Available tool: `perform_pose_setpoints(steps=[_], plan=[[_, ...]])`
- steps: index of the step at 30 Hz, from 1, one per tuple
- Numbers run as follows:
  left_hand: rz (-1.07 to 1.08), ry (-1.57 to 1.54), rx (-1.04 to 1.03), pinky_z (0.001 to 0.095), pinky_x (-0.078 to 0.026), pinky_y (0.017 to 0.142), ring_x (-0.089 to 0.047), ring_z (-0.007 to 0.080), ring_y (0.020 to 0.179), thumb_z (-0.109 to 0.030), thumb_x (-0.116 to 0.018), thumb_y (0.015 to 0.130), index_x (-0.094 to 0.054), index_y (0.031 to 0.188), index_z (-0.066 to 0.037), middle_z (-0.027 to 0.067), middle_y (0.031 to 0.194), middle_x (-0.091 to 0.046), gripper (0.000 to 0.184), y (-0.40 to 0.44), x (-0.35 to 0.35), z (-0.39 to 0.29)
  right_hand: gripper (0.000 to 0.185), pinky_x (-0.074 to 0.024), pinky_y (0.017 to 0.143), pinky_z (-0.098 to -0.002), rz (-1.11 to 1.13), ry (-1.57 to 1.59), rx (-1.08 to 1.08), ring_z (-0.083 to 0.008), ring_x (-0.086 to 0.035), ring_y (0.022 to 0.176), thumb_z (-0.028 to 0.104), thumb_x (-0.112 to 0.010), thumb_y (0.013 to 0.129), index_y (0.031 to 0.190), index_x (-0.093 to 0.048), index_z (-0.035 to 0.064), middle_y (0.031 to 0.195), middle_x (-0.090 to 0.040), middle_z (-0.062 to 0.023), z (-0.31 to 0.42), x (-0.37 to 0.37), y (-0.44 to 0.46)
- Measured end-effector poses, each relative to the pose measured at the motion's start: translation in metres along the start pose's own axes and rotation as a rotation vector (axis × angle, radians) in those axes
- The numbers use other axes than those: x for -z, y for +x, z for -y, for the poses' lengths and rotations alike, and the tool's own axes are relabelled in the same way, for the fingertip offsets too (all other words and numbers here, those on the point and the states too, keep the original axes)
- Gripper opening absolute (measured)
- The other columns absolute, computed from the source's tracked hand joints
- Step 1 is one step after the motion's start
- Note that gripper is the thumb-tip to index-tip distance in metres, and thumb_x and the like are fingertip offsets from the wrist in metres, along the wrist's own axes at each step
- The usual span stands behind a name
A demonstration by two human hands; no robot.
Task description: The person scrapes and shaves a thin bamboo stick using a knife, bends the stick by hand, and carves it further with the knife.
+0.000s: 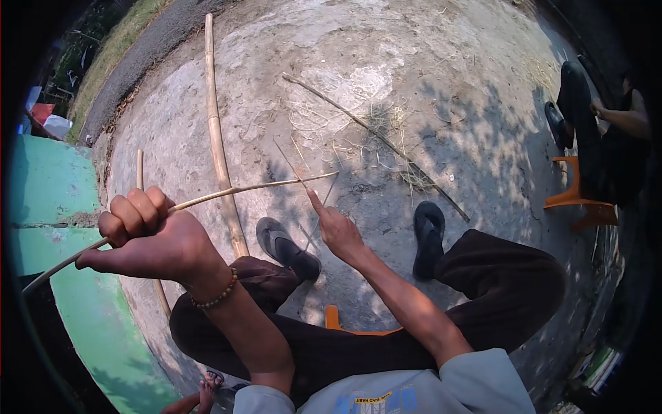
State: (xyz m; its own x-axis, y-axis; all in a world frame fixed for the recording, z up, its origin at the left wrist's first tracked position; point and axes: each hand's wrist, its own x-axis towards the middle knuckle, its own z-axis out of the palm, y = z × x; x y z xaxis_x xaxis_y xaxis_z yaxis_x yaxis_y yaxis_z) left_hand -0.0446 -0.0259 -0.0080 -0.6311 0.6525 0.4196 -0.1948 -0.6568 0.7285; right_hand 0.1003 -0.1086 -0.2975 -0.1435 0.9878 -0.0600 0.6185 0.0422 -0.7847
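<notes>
Nearest: a light shirt [476,379] is showing a yellow label [373,399] reading "THE BAD HABIT"; blue lettering beside it is folding out of legibility. The person is sitting on an orange stool [333,317], knees apart, probably giving both arms room.

Left hand [162,238]: fingers are curling shut around a thin stick [269,184], likely steadying it above the ground.

Right hand [339,233]: is pinching a slender pointed tool [288,160], perhaps a knife; index finger is extending along it, presumably for control. Grip is partly hiding. Tool is crossing the stick near its far end; contact: cannot tell.

Beyond: a thick pole [218,145] and a thinner rod [386,141] are lying on the ground, pale shavings [416,181] scattering around the rod. At right, a co-worker [624,159] is sitting.
</notes>
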Motion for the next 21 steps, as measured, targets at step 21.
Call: perform_pose_setpoints(steps=[21], plan=[[-0.295,0.076,-0.015,0.0277,-0.011,0.050,-0.011,0.0099,0.053,-0.070,-0.031,0.101,-0.019,0.065,-0.017,-0.0046,0.060,-0.015,0.065,0.016,0.021,-0.004,0.085,-0.0530,0.064,-0.0518,-0.074,0.182,0.237,-0.0401,-0.062,0.070,-0.002,-0.047,0.090,0.163,-0.012,0.0249,0.091,-0.051,-0.0185,0.077,-0.006,0.015]])
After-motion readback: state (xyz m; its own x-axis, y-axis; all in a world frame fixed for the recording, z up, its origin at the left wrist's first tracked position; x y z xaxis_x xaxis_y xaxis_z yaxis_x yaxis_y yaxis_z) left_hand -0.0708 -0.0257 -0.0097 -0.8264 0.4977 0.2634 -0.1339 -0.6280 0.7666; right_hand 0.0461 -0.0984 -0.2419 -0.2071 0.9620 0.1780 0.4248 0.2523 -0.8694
